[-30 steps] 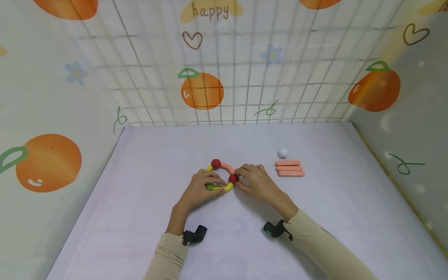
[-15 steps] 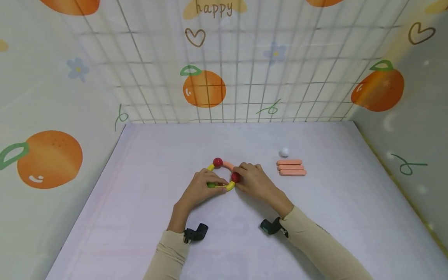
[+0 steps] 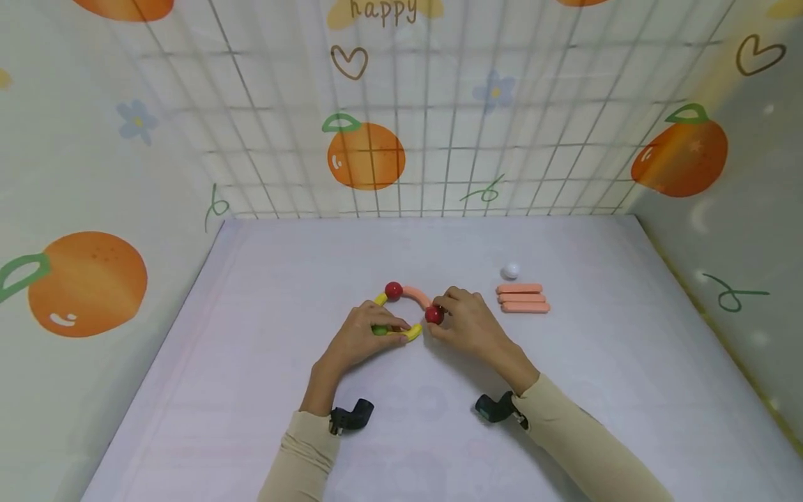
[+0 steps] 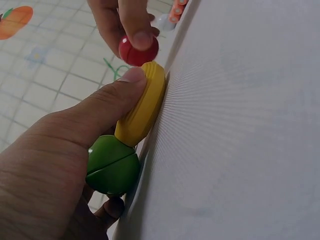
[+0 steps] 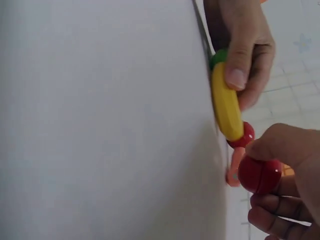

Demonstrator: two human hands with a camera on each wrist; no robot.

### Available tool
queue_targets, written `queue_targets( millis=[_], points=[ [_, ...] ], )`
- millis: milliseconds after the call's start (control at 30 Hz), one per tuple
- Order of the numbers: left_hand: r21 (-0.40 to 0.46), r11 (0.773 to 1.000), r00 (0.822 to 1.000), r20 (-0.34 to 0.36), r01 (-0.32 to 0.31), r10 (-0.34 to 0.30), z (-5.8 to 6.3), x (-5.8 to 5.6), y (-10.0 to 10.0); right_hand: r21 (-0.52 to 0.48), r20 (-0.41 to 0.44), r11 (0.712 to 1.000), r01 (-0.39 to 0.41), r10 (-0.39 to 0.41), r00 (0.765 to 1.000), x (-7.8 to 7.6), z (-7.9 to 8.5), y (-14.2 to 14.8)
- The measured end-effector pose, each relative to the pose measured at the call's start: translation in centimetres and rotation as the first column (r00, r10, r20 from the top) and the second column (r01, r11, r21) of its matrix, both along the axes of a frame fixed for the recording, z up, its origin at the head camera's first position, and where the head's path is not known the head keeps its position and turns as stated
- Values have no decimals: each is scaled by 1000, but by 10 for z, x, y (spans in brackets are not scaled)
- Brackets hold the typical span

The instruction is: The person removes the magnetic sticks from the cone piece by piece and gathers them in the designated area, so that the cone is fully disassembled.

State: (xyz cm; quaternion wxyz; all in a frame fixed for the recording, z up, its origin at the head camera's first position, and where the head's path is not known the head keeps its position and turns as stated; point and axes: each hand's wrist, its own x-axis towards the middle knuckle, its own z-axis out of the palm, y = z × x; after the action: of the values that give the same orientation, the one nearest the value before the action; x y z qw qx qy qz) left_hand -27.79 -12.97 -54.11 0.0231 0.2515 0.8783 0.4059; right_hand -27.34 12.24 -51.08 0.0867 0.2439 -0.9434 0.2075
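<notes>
My left hand (image 3: 357,336) holds a curved yellow rod (image 4: 142,110) between thumb and fingers, close over the tabletop. A green ball (image 4: 112,165) joins the rod's near end, partly behind the fingers. My right hand (image 3: 472,324) pinches a red ball (image 3: 434,315) between thumb and fingertips. A small gap lies between this ball and the yellow rod's free end. From the held ball a curved pink rod (image 3: 417,293) runs back to a second red ball (image 3: 393,291). Another yellow rod (image 3: 380,299) leads from that ball down behind my left hand, so the pieces form a ring with one opening.
Several straight pink rods (image 3: 524,298) lie side by side to the right of my right hand. A white ball (image 3: 511,270) sits just behind them. A patterned curtain (image 3: 439,167) over a wire grid stands at the table's back edge.
My right hand has shifted slightly right with the red ball, which has come away from the yellow rod's end. The pink rod's end has swung outward too. My left hand stays nearly still.
</notes>
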Motion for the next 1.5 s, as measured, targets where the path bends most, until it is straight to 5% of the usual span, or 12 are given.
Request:
queue_targets(
  millis=[200,333,500,633,1267,1500],
  points=[
    [0,1000,1000,16,-13,13,0,-1,3,-53,-30,998,17,-19,999,8,11,20],
    [83,993,996,-13,-87,89,-1,-2,1,-110,-19,993,32,-34,999,14,16,34],
    [232,948,959,-127,-218,252,-2,-5,-3,-174,-11,984,50,-52,999,17,17,55],
    [241,929,935,-152,-281,322,-5,-6,-6,-217,-33,973,81,-90,995,12,19,73],
    [220,916,933,-55,-336,356,-11,-9,-9,-228,-1,928,293,-302,953,-24,24,154],
    [226,915,935,-44,-333,351,-13,-11,-9,-190,120,905,381,-364,924,-36,20,164]
  ],
)
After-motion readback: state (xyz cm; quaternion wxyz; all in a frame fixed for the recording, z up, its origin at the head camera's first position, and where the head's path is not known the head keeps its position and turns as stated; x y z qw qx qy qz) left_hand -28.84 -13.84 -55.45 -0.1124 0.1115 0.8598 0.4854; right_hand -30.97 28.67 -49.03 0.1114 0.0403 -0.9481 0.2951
